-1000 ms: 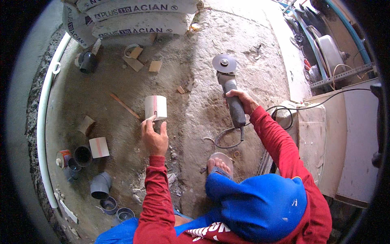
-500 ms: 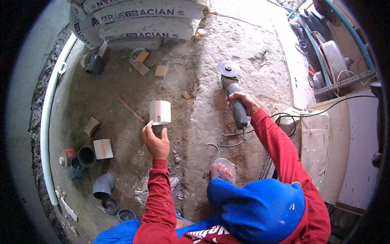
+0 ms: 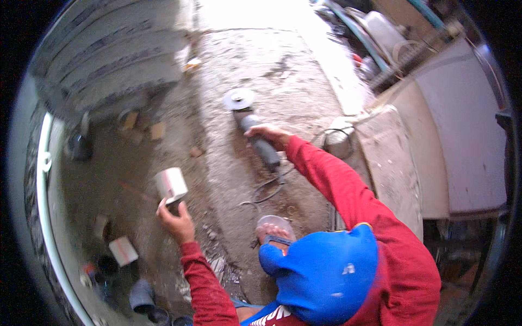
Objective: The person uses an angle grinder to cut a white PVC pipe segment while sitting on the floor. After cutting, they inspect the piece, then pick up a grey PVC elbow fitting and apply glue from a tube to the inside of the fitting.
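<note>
My right hand point(image 3: 267, 135) is closed around the dark grey body of an angle grinder point(image 3: 265, 152). The grinder's pale, thin disc point(image 3: 238, 99) points away from me, and its cord trails back from the near end. At the left, the fingers of my left hand point(image 3: 178, 221) grip the near rim of a short white pipe piece point(image 3: 172, 185) with a reddish printed stripe. That piece tilts slightly; whether it touches the floor I cannot tell. Nearer me on the floor lies a second white piece point(image 3: 124, 251) with a similar stripe.
Stacked sacks point(image 3: 119, 49) stand at the far left. A long white pipe point(image 3: 48, 201) runs along the left wall. Dark grey pipe fittings point(image 3: 142, 296) lie at lower left, with wood blocks point(image 3: 157, 130) farther off. A pale box-like block point(image 3: 389, 157) stands right, beside the cord. My sandalled foot point(image 3: 273, 231) is near.
The view has swung right, so the floor things appear farther left and lower. My right hand still holds the grinder. The white pipe piece at my left hand looks more tilted.
</note>
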Available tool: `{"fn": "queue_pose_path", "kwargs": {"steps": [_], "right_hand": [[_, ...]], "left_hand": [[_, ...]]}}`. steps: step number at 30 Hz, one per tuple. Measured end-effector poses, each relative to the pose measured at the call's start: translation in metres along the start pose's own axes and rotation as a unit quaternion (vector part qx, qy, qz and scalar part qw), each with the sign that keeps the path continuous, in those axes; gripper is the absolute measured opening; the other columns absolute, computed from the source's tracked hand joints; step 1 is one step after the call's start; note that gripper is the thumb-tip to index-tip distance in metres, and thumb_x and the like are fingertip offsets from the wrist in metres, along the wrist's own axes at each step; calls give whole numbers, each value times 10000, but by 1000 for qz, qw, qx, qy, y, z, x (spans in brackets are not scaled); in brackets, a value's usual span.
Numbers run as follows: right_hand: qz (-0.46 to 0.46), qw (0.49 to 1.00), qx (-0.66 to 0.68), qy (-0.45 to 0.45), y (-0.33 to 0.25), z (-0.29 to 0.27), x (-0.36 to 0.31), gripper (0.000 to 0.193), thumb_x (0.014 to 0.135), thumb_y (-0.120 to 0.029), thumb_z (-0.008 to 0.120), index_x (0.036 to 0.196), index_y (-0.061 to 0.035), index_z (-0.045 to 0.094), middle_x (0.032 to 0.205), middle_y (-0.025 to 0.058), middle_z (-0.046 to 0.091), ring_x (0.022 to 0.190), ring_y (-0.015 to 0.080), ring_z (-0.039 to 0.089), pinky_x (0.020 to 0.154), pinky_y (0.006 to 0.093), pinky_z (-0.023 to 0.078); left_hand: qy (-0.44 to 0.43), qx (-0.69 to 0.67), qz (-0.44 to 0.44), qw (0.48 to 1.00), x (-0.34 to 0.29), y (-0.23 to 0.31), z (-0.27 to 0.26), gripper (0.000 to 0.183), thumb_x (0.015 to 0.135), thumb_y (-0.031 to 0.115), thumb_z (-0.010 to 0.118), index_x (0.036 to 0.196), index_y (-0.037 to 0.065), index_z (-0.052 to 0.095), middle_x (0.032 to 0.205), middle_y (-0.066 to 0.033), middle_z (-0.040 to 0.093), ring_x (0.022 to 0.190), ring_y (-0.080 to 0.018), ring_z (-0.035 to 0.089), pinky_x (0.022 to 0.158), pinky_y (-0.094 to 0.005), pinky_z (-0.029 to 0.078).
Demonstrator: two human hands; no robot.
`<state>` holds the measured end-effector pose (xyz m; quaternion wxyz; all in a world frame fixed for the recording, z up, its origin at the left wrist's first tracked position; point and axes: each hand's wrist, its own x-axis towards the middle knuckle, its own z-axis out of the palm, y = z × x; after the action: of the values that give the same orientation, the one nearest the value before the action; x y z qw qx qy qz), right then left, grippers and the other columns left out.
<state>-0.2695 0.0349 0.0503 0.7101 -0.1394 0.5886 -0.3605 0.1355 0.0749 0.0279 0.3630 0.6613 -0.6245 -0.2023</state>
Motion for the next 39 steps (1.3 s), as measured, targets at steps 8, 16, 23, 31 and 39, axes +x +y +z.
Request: {"fn": "queue_pose_path", "kwargs": {"steps": [8, 16, 23, 31, 39], "right_hand": [[-158, 953, -239, 104, 1, 4, -13, 412, 683, -288, 860, 953, -27, 689, 890, 67, 694, 791, 181, 654, 717, 341, 522], [-232, 764, -521, 301, 29, 6, -12, 550, 718, -407, 788, 1075, -9, 659, 1038, 222, 691, 987, 383, 665, 853, 458, 533], [-236, 743, -540, 318, 44, 14, -21, 682, 765, -478, 758, 1193, 18, 570, 1091, 278, 632, 1012, 437, 637, 871, 502, 524], [-355, 749, -450, 334, 55, 33, -102, 480, 917, -384, 674, 1162, 19, 586, 1040, 235, 602, 991, 388, 603, 859, 448, 492], [-34, 998, 50, 33, -94, 223, -281, 569, 977, -600, 536, 1126, -72, 687, 979, 28, 643, 832, 121, 563, 772, 338, 477]], "left_hand": [[25, 48, 21, 998, 0, 6, -3, 540, 833, 132, 754, 1290, -13, 506, 1262, -227, 537, 1194, -401, 523, 1025, -487, 426], [30, 46, 43, 998, 2, -2, 3, 552, 828, 126, 755, 1299, -9, 501, 1268, -233, 529, 1200, -412, 508, 1028, -505, 414], [53, 43, 70, 995, 8, -17, 13, 515, 856, 215, 759, 1261, -21, 546, 1235, -232, 563, 1151, -412, 542, 995, -501, 425], [92, 56, 60, 992, 42, 50, -25, 492, 1031, 329, 544, 1341, -50, 498, 1311, -251, 526, 1245, -402, 505, 1039, -500, 410], [-31, -222, 182, 957, 12, 332, -156, 697, 1052, 522, 363, 1471, -33, 403, 1506, -253, 406, 1429, -373, 364, 1171, -481, 284]]}}
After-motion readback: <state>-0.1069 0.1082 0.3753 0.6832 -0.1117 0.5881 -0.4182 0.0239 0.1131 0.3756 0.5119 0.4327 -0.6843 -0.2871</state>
